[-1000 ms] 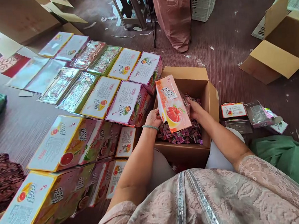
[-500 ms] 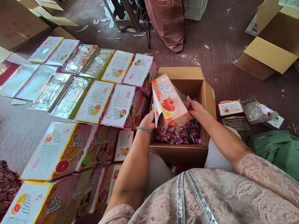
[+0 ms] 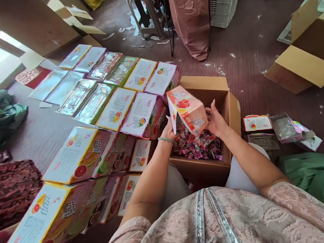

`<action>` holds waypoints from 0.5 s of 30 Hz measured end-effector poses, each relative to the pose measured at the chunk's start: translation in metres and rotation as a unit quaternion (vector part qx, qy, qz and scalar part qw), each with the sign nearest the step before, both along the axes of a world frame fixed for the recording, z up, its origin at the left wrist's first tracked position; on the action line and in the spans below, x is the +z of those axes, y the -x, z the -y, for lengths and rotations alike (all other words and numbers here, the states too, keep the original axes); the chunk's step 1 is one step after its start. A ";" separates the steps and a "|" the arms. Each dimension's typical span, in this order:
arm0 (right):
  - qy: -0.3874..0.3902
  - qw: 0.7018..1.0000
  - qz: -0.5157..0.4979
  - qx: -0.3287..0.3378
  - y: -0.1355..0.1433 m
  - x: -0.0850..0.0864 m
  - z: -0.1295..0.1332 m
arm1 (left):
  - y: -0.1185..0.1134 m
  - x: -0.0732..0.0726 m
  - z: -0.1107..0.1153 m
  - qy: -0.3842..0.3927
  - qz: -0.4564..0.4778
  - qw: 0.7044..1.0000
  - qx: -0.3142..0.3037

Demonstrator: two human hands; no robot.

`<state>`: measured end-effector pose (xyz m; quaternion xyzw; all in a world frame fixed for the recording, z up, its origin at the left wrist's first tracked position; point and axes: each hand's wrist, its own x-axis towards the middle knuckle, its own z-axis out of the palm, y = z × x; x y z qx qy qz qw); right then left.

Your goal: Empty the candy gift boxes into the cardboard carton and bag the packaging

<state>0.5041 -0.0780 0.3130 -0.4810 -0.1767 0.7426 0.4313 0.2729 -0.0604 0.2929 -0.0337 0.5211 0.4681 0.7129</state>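
Note:
A pink-orange printed packaging box is tilted over an open carton, its end turned towards me and one flap hanging loose at the left. My left hand, with a green beaded bracelet, grips that box by its left side. On the opposite side my right hand holds it, thumb raised and the other fingers partly hidden behind the box. Beneath it, a heap of small pink and purple wrapped packets lies in the carton, which stands between my knees.
Rows of printed fruit boxes fill the floor at the left, some with clear plastic tops. Flattened packaging and a green bag lie at the right. Another open carton stands at the far right, a stool at the back.
The box has tipped further, so its near end now faces me. My right hand has shifted along its right side with the thumb lifted. The view has swung slightly left.

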 end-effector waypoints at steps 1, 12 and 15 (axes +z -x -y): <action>-0.029 1.000 0.007 0.009 -0.003 0.001 0.002 | -0.005 0.001 0.000 -0.003 0.002 1.000 0.023; -0.397 0.814 0.419 -0.064 -0.011 -0.013 0.001 | -0.045 0.017 0.010 -0.110 0.023 0.990 0.088; -0.448 0.748 0.483 -0.083 -0.021 -0.005 -0.006 | -0.044 0.021 0.014 -0.094 0.024 0.995 0.035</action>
